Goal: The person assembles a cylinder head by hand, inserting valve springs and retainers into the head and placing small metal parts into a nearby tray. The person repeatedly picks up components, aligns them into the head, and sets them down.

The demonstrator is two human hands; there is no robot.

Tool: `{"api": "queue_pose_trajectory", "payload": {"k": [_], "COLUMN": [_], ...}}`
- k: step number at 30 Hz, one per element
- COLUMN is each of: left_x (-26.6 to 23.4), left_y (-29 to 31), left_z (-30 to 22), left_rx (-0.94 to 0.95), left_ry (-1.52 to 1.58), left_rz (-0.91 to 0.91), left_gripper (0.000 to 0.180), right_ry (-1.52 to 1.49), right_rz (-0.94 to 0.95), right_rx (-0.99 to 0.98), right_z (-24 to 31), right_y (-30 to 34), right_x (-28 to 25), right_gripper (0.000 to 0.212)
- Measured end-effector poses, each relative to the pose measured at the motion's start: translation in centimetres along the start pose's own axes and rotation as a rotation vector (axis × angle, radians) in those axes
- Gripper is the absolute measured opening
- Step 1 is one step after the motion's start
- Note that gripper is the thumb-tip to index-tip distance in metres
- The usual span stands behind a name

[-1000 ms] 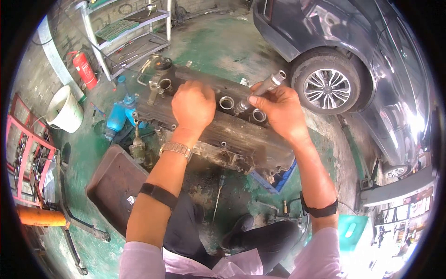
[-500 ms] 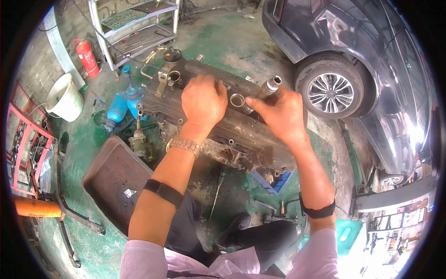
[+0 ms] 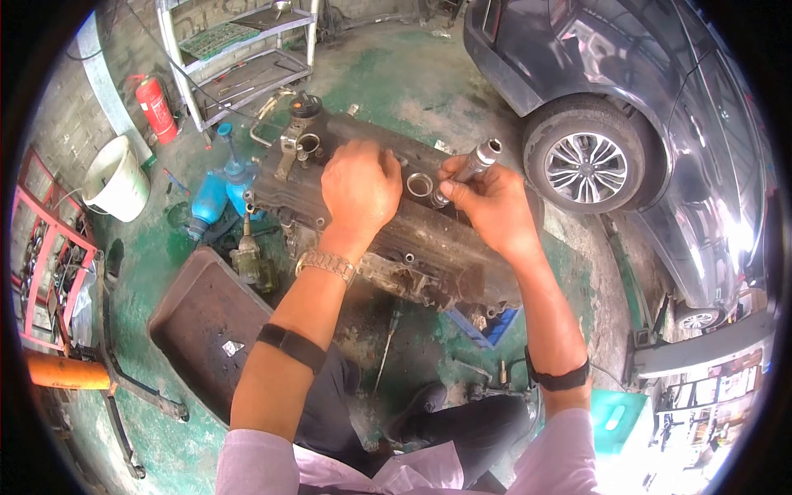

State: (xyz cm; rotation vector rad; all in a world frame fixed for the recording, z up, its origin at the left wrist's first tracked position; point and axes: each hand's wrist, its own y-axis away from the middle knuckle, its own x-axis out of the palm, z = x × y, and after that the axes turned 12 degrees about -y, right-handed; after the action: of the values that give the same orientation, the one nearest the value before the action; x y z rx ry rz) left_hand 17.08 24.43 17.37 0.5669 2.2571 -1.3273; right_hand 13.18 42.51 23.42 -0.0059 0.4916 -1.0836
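A dirty engine [image 3: 363,239] with round plug holes in its top cover lies in front of me. My right hand [image 3: 495,202] grips a silvery socket tool [image 3: 478,159] between thumb and fingers. This tool stands tilted, its open square end up and its lower end at a hole on the cover. Just left of it is an open metal-rimmed hole [image 3: 419,184]. My left hand [image 3: 360,181] rests closed on the cover, knuckles up. Its curled fingertips are hidden, so whatever they hold cannot be seen. Farther left sit another round hole [image 3: 308,142] and a black cap [image 3: 305,106].
A brown tray [image 3: 206,322], blue bottles [image 3: 208,200] and a power tool [image 3: 246,256] lie left of the engine. A blue crate [image 3: 488,328] shows beneath it. Behind stands a metal shelf [image 3: 247,41]; a dark car [image 3: 594,165] is at the right.
My right fingers have closed further round the socket tool, and its upper end has shifted slightly. The left hand stays nearly where it was on the engine cover.
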Motion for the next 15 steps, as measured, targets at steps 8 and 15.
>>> {"api": "queue_pose_trajectory", "payload": {"k": [8, 15], "left_x": [0.0, 0.1], "left_y": [0.0, 0.0], "left_z": [-0.1, 0.1], "left_rx": [0.012, 0.002], "left_ry": [0.008, 0.031], "left_rz": [-0.025, -0.029], "left_gripper": [0.015, 0.022], "right_ry": [0.126, -0.136], "right_rz": [-0.062, -0.269], "right_rx": [-0.086, -0.172], "right_z": [0.5, 2.8], "right_y": [0.7, -0.2], "right_x": [0.6, -1.0], "right_gripper": [0.022, 0.026]}}
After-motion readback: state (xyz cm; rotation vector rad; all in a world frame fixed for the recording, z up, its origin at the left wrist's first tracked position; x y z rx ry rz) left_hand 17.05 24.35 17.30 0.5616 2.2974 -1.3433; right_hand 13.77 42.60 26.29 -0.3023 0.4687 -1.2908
